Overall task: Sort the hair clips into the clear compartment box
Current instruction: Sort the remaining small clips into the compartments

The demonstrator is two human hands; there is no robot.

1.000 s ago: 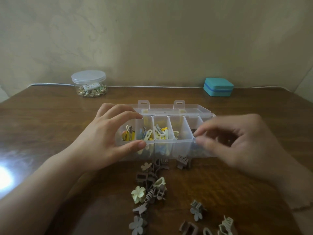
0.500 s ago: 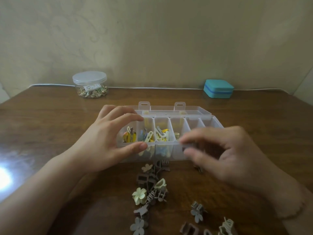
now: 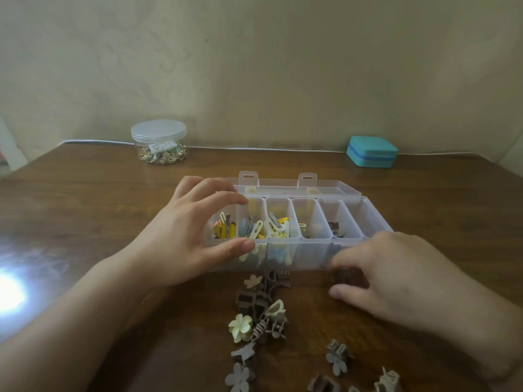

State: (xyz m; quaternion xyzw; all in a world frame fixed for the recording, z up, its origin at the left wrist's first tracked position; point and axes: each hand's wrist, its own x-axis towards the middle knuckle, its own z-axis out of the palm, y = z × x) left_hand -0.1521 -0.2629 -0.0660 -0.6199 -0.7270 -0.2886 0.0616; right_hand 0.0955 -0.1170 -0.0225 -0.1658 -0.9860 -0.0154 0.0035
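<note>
The clear compartment box (image 3: pixel 314 242) stands open mid-table, its lid (image 3: pixel 297 190) lying flat behind. My left hand (image 3: pixel 181 241) grips the box's left end, thumb on the front wall and fingers over the back. Yellow, white and blue clips fill the left compartments; a dark brown clip (image 3: pixel 335 226) lies in the fifth. My right hand (image 3: pixel 396 273) is down on the table just in front of the box's right part, its fingers and thumb curled round a brown hair clip (image 3: pixel 343 276), blurred. A pile of brown and cream clips (image 3: pixel 263 304) lies in front of the box.
A cream flower clip (image 3: pixel 240 327) and more grey-brown clips (image 3: pixel 336 360) are scattered toward the near edge. A lidded clear jar (image 3: pixel 158 142) of gold trinkets stands back left, and a teal case (image 3: pixel 372 151) back right. A wall rises right behind the table.
My right hand has come down from over the box's right compartments to the table in front of it and closed round a brown clip. My left hand has kept its hold.
</note>
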